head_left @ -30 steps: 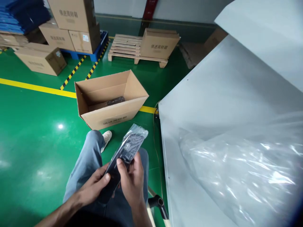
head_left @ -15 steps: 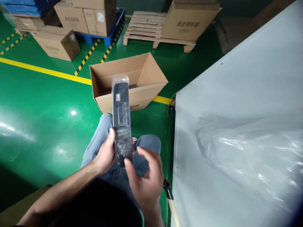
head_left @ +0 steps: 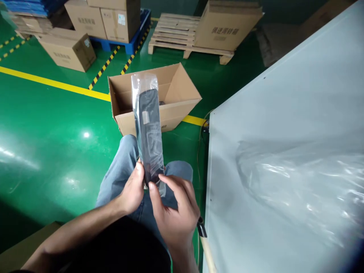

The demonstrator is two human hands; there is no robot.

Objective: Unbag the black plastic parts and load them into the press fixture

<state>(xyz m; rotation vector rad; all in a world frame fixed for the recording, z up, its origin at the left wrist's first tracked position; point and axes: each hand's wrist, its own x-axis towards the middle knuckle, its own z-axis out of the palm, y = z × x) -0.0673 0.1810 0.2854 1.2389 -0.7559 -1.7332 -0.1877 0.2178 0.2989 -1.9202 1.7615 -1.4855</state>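
Raised slightly since before, my left hand [head_left: 132,189] and right hand [head_left: 173,208] pinch the bagged black part [head_left: 148,129] upright before the open carton [head_left: 170,102].

The floor [head_left: 42,125] was glossy green, crossed by a yellow line [head_left: 51,84]. Beyond that line ran black-and-yellow hazard stripes [head_left: 104,68], beside a blue pallet [head_left: 127,45]. The open carton [head_left: 159,94] was plain brown (dark print on its front). The bagged part [head_left: 148,129] was black in clear film.
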